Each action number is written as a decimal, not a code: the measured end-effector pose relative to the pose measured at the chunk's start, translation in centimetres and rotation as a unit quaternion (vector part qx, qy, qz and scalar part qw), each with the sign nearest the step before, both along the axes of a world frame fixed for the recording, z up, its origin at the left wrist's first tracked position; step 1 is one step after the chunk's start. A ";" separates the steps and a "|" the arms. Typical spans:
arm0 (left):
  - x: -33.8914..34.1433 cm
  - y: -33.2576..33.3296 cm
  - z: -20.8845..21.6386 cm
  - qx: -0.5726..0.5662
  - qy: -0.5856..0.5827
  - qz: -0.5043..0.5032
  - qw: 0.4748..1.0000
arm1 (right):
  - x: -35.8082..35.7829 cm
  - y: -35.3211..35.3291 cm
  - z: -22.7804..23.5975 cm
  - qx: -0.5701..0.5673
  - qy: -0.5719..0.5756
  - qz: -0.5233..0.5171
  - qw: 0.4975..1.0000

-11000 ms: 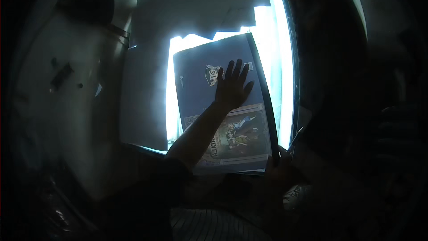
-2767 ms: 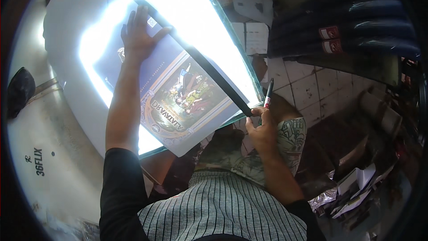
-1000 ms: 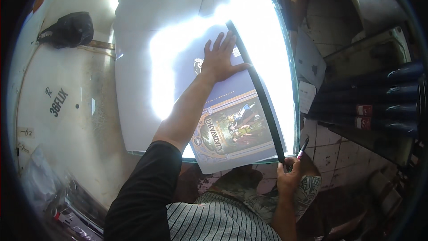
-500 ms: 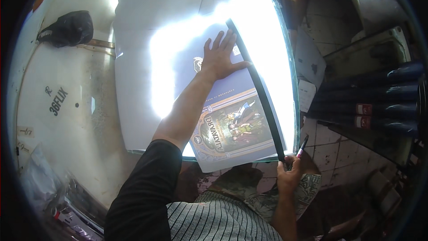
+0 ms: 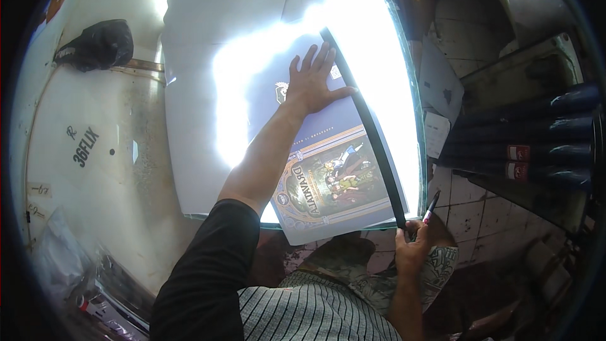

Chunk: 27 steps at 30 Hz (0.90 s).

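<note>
L hand lies flat, fingers spread, on the blue printed sheet; its longer fingertips reach up to the black strip nr the strip's top end, thumb stretched right to touch the strip lower down. R hand pinches the strip's bottom end btwn thumb & fingers; the same hand also has a pen tucked in, tip pointing up & away to the right of the fingers. Sheet sits under L fingers & runs down to just left of R fingers, where its near corner pokes past the edge of the lit glass bench. Strip slants along the sheet's right side, from L fingertips down to R thumb. Pic of drawn figures on sheet shows below L fingers, btwn both hands. White paper spreads on the bench left of & above L fingers; black bag is well left of them. Right of R fingers & farther up: blue rolls, w/ tiled floor showing btwn. Patterned shorts just below R fingers.
</note>
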<state>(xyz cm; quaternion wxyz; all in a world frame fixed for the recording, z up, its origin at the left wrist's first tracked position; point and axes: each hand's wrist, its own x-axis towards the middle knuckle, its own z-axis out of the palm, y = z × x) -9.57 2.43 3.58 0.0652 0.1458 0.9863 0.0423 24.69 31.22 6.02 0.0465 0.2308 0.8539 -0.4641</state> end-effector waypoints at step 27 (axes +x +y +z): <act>-0.8 1.4 -1.7 0.010 0.022 -0.028 0.999 | -0.5 0.7 0.9 -0.006 0.012 -0.011 1.000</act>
